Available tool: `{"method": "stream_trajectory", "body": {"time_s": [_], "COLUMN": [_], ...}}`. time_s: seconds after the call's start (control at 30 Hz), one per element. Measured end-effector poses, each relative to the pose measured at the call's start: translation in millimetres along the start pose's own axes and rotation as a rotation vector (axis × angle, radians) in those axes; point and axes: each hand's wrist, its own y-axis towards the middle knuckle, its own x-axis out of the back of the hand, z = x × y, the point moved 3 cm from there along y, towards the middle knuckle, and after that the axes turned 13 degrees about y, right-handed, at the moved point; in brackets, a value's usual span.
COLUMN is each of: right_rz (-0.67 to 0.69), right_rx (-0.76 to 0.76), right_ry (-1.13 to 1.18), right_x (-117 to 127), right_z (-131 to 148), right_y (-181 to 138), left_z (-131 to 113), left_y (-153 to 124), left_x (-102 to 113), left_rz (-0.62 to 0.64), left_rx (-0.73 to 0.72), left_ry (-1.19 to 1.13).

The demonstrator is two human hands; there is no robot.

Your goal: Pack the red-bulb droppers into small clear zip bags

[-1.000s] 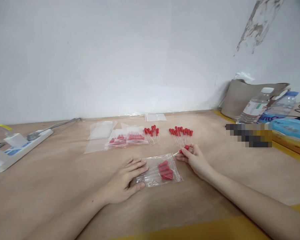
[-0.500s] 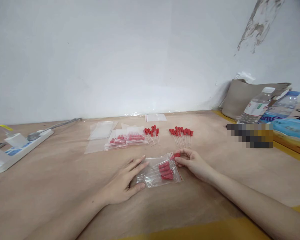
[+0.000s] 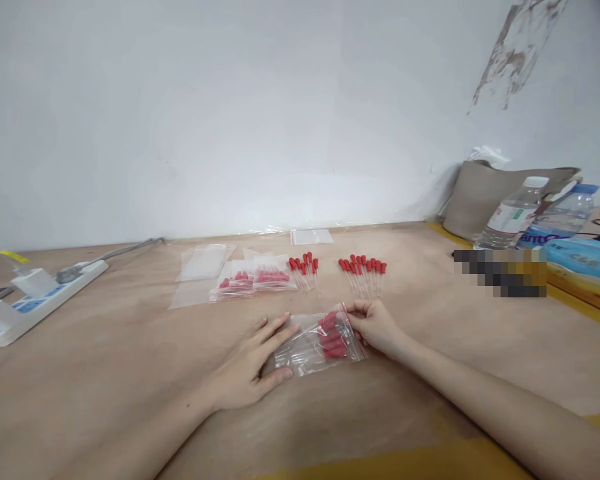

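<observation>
The pale wall [image 3: 230, 120] is met by a brown worktop [image 3: 130, 387], on which a grey-brown container [image 3: 473, 197] is stood at the far right and a white power strip [image 3: 73, 285] is laid at the left. The left hand [image 3: 247, 367] is spread wide, its fingertips rested on one end of a clear bag [image 3: 307, 350]. The right hand [image 3: 375, 327] is drawn narrow at the red-edged mouth; what is gripped there cannot be told. The clear bag is laid on the worktop between the hands, and inside it red-topped droppers [image 3: 334, 339] are held, heads toward the mouth. Beyond, two filled bags [image 3: 274, 273] are set near two loose bunches of droppers [image 3: 363, 265].
</observation>
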Motion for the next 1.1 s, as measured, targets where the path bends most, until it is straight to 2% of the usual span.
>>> {"method": "stream_trajectory", "body": {"time_s": [0.1,0.2,0.27,0.4,0.47,0.6,0.73,0.93,1.1], "right_rz": [-0.011,0.153,0.201,0.154,0.191,0.197,0.158,0.182,0.039], "right_rx": [0.14,0.159,0.219,0.448,0.475,0.484,0.379,0.263,0.163], "right_ry": [-0.033,-0.134,-0.302,-0.785,-0.867,-0.758,-0.56,-0.443,-0.267], "right_x": [-1.0,-4.6,-3.3,3.4,5.3,8.2,9.4,9.8,13.5], "right_z": [0.6,0.6,2.9,10.3,10.6,9.3,4.3,2.0,6.8], "right_y": [0.6,-1.5,-3.9,-6.5,-5.2,-1.3,-1.1,-1.5,1.1], "left_z": [0.6,1.4,1.7,1.7,1.5,0.9,-0.1,-1.0,-0.6], "left_y": [0.2,-0.3,-0.8,-1.5,-1.6,-1.8,-1.7,-1.2,-1.4], "left_x": [-0.6,-1.3,-1.7,-2.2,-2.0,-1.5,-0.6,1.1,1.2], "left_rz": [0.009,0.007,0.003,0.008,0.004,-0.016,-0.027,-0.042,-0.063], "left_rx": [0.01,0.013,0.008,-0.005,-0.014,-0.025,-0.034,-0.035,-0.04], "left_ry": [0.0,-0.001,-0.002,0.015,0.023,0.023,0.034,0.035,0.016]}}
